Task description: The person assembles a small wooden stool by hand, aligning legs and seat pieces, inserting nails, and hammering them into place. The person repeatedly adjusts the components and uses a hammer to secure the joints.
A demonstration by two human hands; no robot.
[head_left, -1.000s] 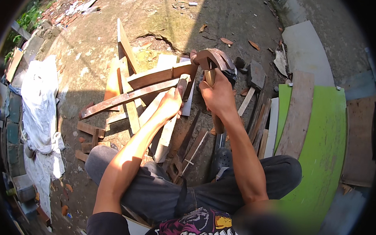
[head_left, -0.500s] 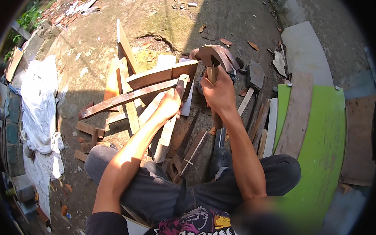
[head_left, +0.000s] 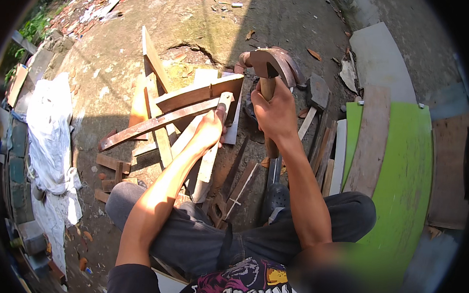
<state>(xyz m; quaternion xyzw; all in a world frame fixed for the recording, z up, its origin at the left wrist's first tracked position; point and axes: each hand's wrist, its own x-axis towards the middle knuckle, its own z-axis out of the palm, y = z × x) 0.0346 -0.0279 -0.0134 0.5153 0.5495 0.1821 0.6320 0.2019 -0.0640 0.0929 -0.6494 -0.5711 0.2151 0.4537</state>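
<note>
My right hand (head_left: 275,110) is wrapped round the wooden handle of a claw hammer (head_left: 267,88), its metal head raised at the far end of the grip. To the left, my left hand (head_left: 209,128) closes round a narrow wooden strip (head_left: 207,166) that slants up from near my lap. The strip's upper end crosses a longer reddish-brown slat (head_left: 157,123). Behind that slat, a thick wooden board (head_left: 197,96) rests at an angle. The hammer head is apart from the wood, off to its right.
A handsaw (head_left: 220,206) lies between my legs. At right are a mallet (head_left: 317,92), loose wood strips and a green panel (head_left: 401,169) with a plank (head_left: 369,142) on it. White sheeting (head_left: 49,133) lies at left; short wood offcuts (head_left: 113,163) sit near my left knee.
The hammer head is slightly higher in the picture. My left hand keeps its grip on the wooden strip, with the wood almost unmoved.
</note>
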